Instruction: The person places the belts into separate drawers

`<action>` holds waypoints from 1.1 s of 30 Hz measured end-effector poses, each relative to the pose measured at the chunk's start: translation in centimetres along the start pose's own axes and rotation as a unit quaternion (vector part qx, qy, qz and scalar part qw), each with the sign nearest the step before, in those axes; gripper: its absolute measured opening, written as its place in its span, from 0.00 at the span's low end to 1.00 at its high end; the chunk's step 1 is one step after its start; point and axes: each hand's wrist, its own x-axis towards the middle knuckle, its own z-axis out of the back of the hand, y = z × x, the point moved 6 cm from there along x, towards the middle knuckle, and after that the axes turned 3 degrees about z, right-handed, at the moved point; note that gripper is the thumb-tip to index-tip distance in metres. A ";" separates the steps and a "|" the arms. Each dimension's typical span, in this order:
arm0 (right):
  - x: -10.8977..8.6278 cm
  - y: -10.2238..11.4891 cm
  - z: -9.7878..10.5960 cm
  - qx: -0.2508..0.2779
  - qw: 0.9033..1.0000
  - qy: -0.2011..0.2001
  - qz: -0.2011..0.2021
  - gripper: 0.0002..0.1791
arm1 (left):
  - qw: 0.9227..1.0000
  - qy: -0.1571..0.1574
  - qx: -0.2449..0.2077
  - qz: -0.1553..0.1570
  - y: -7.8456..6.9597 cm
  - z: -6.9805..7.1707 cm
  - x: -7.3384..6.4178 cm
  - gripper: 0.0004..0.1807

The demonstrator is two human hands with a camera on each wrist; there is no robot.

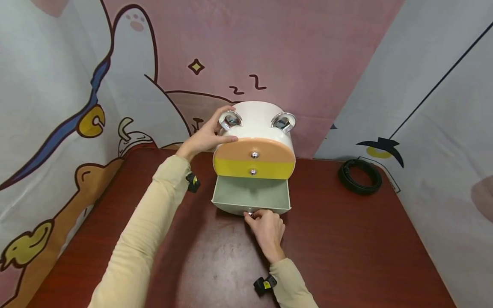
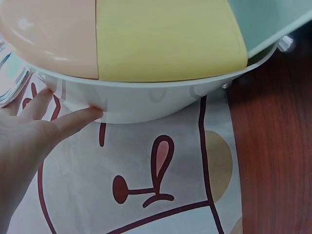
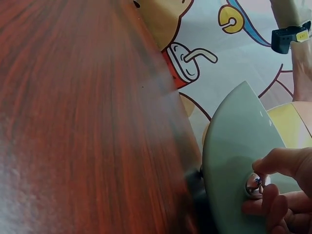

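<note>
A small rounded drawer cabinet [image 1: 258, 117] with a white shell stands on the table. Two shiny round chrome pieces, such as the right one [image 1: 283, 122], sit on its upper part. The orange drawer [image 1: 235, 149] and the yellow drawer [image 1: 231, 168] are closed, while the green drawer [image 1: 252, 191] at the bottom is pulled out, and its inside looks bare. My left hand [image 1: 206, 136] rests against the cabinet's upper left side, thumb and fingers spread. With thumb and fingers, my right hand [image 1: 268, 232] pinches the green drawer's silver knob [image 3: 253, 185].
A black ring-shaped coil [image 1: 360, 176] lies on the reddish-brown table [image 1: 339, 244] toward the back right. Behind and beside the table hangs a cartoon-printed cloth [image 1: 308, 51], close to the cabinet's back.
</note>
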 end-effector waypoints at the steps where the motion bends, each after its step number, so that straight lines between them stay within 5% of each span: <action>1: -0.1 0.0 0.0 -0.001 1.000 0.000 0.000 0.15 | 1.000 0.000 0.000 0.000 0.0 0.0 0.0 0.45; 33: -2.5 0.5 0.7 -0.034 0.999 0.011 -0.004 0.15 | 1.000 0.001 0.000 0.009 -0.3 0.0 -0.2 0.45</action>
